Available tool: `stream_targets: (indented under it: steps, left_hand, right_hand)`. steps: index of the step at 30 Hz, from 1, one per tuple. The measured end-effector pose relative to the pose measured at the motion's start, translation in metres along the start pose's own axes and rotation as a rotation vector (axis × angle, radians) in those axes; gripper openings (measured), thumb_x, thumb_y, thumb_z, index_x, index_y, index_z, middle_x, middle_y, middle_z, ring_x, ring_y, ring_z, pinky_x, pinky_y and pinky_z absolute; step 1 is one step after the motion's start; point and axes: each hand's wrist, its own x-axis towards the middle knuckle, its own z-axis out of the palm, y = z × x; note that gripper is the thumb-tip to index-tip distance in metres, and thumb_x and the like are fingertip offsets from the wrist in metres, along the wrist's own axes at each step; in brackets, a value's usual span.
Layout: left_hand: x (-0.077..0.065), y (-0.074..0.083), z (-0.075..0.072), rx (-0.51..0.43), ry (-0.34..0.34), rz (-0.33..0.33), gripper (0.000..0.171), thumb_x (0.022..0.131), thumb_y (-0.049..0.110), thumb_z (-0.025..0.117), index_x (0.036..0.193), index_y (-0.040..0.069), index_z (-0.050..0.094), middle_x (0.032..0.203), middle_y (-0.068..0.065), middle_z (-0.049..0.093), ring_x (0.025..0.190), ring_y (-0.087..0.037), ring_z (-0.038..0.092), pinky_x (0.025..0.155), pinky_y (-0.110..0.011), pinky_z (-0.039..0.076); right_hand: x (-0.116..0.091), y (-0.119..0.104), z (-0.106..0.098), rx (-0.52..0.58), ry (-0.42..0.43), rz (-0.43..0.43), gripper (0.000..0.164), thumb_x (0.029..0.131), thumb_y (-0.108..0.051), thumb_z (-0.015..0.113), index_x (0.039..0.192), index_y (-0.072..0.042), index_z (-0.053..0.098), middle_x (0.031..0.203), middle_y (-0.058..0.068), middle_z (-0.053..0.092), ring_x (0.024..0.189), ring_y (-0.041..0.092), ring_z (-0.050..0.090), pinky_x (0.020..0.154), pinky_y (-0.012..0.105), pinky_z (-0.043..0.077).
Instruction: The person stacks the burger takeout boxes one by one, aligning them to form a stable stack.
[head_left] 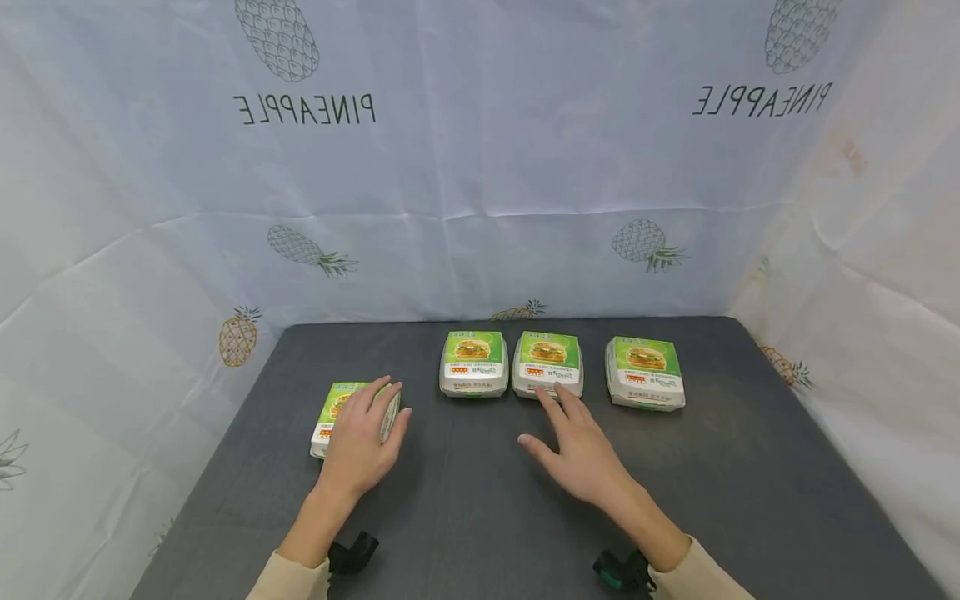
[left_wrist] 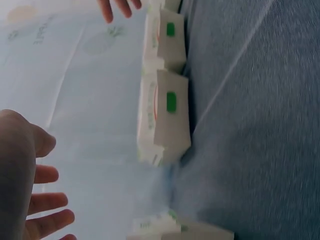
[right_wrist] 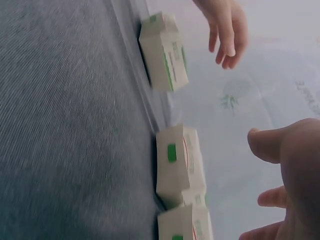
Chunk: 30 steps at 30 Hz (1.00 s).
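Observation:
My left hand (head_left: pixel 363 443), fingers extended, is over a green-and-white burger box (head_left: pixel 327 423) at the table's left and hides part of its lid. The left wrist view shows those fingers (left_wrist: pixel 49 201) spread apart, with nothing between them. Farther right, my right hand (head_left: pixel 581 457) reaches toward two burger boxes close together, the left one (head_left: pixel 473 367) and the right one (head_left: pixel 548 354). Its fingertips overlap the front edge of the right one in the head view. In the right wrist view its thumb (right_wrist: pixel 267 145) stands away from the fingers, and the hand holds nothing.
Another burger box (head_left: pixel 645 375) sits apart on the right, slightly turned. All the boxes lie lid up on a dark grey table (head_left: pixel 465 500). White cloth (head_left: pixel 480 150) with pineapple prints hangs behind the table and along both sides. Black straps (head_left: pixel 352 554) circle the wrists.

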Motion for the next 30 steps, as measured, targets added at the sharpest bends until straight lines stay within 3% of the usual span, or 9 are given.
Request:
stream_targets:
  steps: [5, 13, 20, 25, 30]
  left_hand:
    - [-0.004, -0.019, -0.013, -0.013, 0.035, -0.050, 0.039, 0.090, 0.013, 0.073, 0.124, -0.005, 0.067, 0.128, -0.026, 0.062, 0.116, -0.046, 0.058, 0.096, -0.064, 0.044]
    - [-0.013, -0.045, -0.032, -0.053, 0.014, -0.216, 0.039, 0.096, 0.010, 0.069, 0.131, -0.003, 0.062, 0.135, -0.026, 0.055, 0.124, -0.048, 0.049, 0.097, -0.065, 0.039]
    - [-0.020, -0.071, -0.040, -0.176, 0.018, -0.313, 0.038, 0.100, 0.010, 0.063, 0.134, -0.006, 0.059, 0.138, -0.028, 0.052, 0.129, -0.049, 0.045, 0.100, -0.066, 0.036]
    - [-0.025, -0.083, -0.044, -0.268, -0.074, -0.444, 0.045, 0.105, 0.019, 0.058, 0.143, -0.003, 0.050, 0.144, -0.029, 0.044, 0.126, -0.047, 0.045, 0.096, -0.062, 0.040]
    - [-0.025, -0.091, -0.045, -0.355, -0.257, -0.566, 0.061, 0.108, 0.033, 0.053, 0.155, 0.000, 0.034, 0.154, -0.032, 0.029, 0.133, -0.049, 0.038, 0.099, -0.066, 0.038]
  right_hand:
    - [0.008, -0.019, 0.004, 0.088, -0.017, -0.008, 0.079, 0.098, -0.060, 0.058, 0.162, -0.020, 0.031, 0.166, 0.016, 0.024, 0.150, 0.040, 0.025, 0.108, 0.068, 0.033]
    - [0.020, -0.047, 0.017, 0.198, -0.071, -0.071, 0.076, 0.099, -0.058, 0.058, 0.160, -0.019, 0.035, 0.164, 0.015, 0.028, 0.150, 0.037, 0.028, 0.107, 0.066, 0.035]
    - [0.030, -0.061, 0.035, 0.284, -0.091, -0.101, 0.074, 0.100, -0.056, 0.058, 0.160, -0.018, 0.035, 0.161, 0.011, 0.034, 0.146, 0.034, 0.036, 0.109, 0.059, 0.037]
    - [0.041, -0.065, 0.049, 0.345, -0.097, -0.086, 0.073, 0.100, -0.055, 0.058, 0.159, -0.017, 0.036, 0.160, 0.008, 0.035, 0.145, 0.031, 0.037, 0.110, 0.058, 0.037]
    - [0.051, -0.069, 0.060, 0.412, -0.110, -0.074, 0.072, 0.100, -0.053, 0.058, 0.158, -0.016, 0.037, 0.159, 0.008, 0.037, 0.144, 0.030, 0.038, 0.111, 0.056, 0.036]
